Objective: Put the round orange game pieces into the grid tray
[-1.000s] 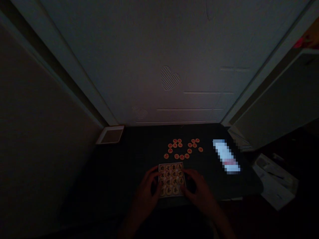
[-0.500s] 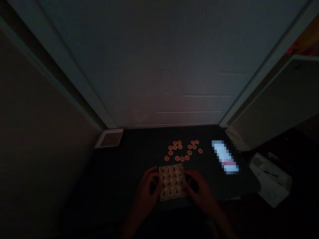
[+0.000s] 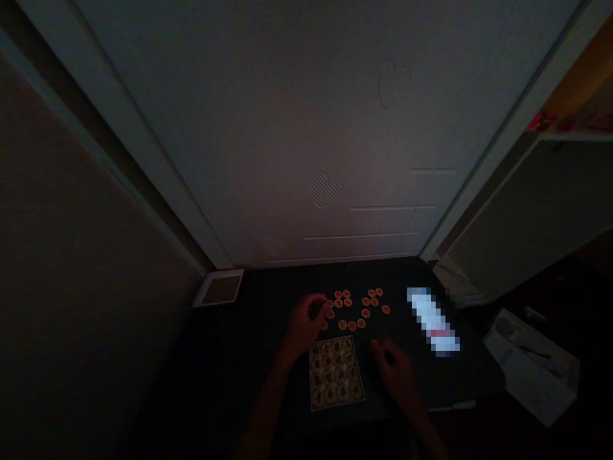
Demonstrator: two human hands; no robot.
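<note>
A square tray [image 3: 337, 372] filled with rows of dark-lettered xiangqi pieces lies flat on the dark table. Beyond it, red-lettered xiangqi pieces [image 3: 352, 326] are spread loose on the tabletop. My left hand [image 3: 306, 324] reaches past the tray's far left corner, thumb and forefinger pinched around a red-lettered piece [image 3: 329, 305] at the group's left side; that piece is partly covered. To the right of the tray, apart from it, my right hand [image 3: 393, 367] is loosely curled, and no object shows in its fingers.
A bright, blurred-out phone-like slab [image 3: 433, 322] lies on the table's right side. At the back left is a pale shallow box [image 3: 221, 289]. A white container with small items [image 3: 534, 364] stands off the table's right edge. A pale panel with heart patterns [image 3: 306, 160] rises behind.
Both hands have let go of the tray's sides. My left hand moved forward to the red-lettered pieces, and my right hand drew off to the right and curled. The view tilted up slightly.
</note>
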